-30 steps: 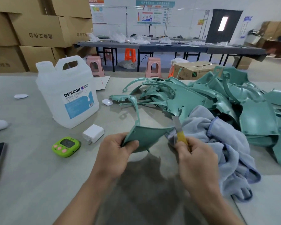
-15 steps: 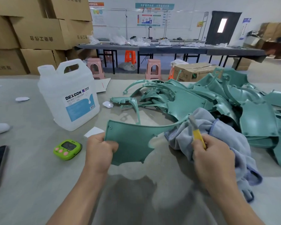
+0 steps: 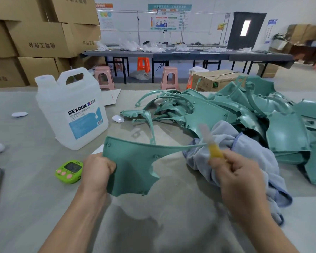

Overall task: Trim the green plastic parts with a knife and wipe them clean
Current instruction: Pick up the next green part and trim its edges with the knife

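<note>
Workshop: a pale grey bench (image 3: 26,189) stands in a storeroom, with brown cardboard boxes (image 3: 40,39) stacked behind it on the left.
Left hand: the left hand (image 3: 97,172) has its fingers curled round the left edge of a flat green plastic panel (image 3: 131,165), holding it just above the bench.
Right hand: the right hand (image 3: 239,178) is wrapped round a yellow-handled knife (image 3: 214,150). The blurred blade meets the panel's long thin arm, over a crumpled grey-blue cloth (image 3: 244,157).
Change: a second ago the panel showed narrow between the hands, with the blade upright beside it. Now its broad face is turned to the camera and the knife leans left onto the arm.
Meaning: trimming along the arm's edge looks under way, and wiping this piece likely comes after.
Counts: two hands, one panel in hand, one knife, one cloth, one white plastic jug (image 3: 69,110) and one lime-green timer (image 3: 69,171).
Pile: the heap of green plastic parts (image 3: 226,114) behind the cloth is too tangled to count.
</note>
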`<state>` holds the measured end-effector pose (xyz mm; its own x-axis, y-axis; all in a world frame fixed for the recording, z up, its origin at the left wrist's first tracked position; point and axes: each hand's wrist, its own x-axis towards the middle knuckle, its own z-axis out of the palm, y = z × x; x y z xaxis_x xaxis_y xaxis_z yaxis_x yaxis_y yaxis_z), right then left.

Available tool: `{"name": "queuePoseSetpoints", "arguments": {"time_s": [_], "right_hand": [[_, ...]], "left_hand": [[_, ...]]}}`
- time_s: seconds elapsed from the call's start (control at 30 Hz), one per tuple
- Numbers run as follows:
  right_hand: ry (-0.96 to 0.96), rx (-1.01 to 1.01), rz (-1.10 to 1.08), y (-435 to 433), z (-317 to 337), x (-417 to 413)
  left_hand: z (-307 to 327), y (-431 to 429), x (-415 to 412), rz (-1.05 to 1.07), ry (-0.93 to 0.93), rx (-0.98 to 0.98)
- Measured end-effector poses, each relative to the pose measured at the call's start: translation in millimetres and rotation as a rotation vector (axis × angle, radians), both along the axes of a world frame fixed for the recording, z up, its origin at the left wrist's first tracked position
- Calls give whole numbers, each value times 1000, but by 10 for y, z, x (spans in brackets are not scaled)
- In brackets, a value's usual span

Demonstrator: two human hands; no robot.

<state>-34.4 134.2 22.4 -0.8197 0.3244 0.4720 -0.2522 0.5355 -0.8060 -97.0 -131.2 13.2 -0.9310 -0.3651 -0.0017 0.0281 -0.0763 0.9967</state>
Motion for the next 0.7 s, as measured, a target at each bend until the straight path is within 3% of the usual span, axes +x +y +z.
{"name": "queuePoseSetpoints", "arguments": {"time_s": [0.07, 0.13, 0.33, 0.43, 0.53, 0.7], "right_hand": [[-21, 20, 151, -171, -55, 75], [-48, 57, 171, -217, -90, 70], [-181, 21, -198, 156, 14, -71], [-53, -32, 20, -3, 26, 25], [-107, -10, 203, -164, -62, 44], [-254, -234, -188, 245, -147, -200]], "left_hand": [[1, 27, 10, -21, -2, -2], [-11, 28, 15, -25, 13, 21], [39, 3, 46, 13, 4, 72], [7, 10, 19, 6, -20, 42], [12, 21, 46, 0, -83, 88], [60, -38, 68, 17, -173, 128]]}}
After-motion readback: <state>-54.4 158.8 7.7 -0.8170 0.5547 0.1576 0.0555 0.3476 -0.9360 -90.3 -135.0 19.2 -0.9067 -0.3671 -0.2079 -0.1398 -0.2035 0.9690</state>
